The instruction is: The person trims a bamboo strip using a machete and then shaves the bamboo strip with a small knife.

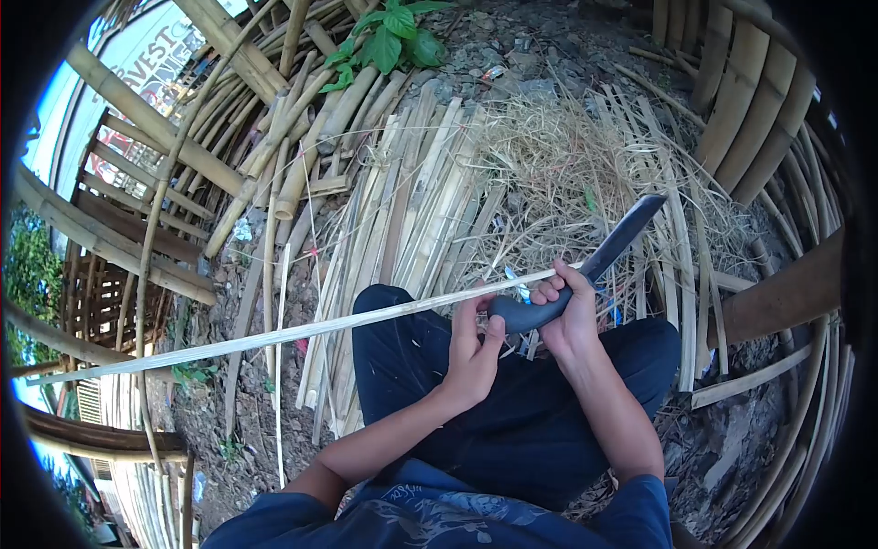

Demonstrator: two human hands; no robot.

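Note:
A large knife with a dark, curved handle (523, 315) is in my right hand (572, 320), fingers wrapped round the grip. Its broad blade (626, 240) points up and to the right, away from me. A long, thin bamboo strip (274, 337) runs from my hands far out to the left, its near end right at my right thumb and index finger. My left hand (476, 352) pinches the strip a little left of the knife, with the thumb against the butt of the handle. Both hands are above my lap (512, 412).
Split bamboo strips (416, 197) lie in a bundle on the ground ahead, beside a heap of pale shavings (558, 151). Bamboo poles (146, 105) form a frame at the left. Thick bamboo pieces (745, 101) stand at the upper right. A brown post (777, 288) juts in from the right.

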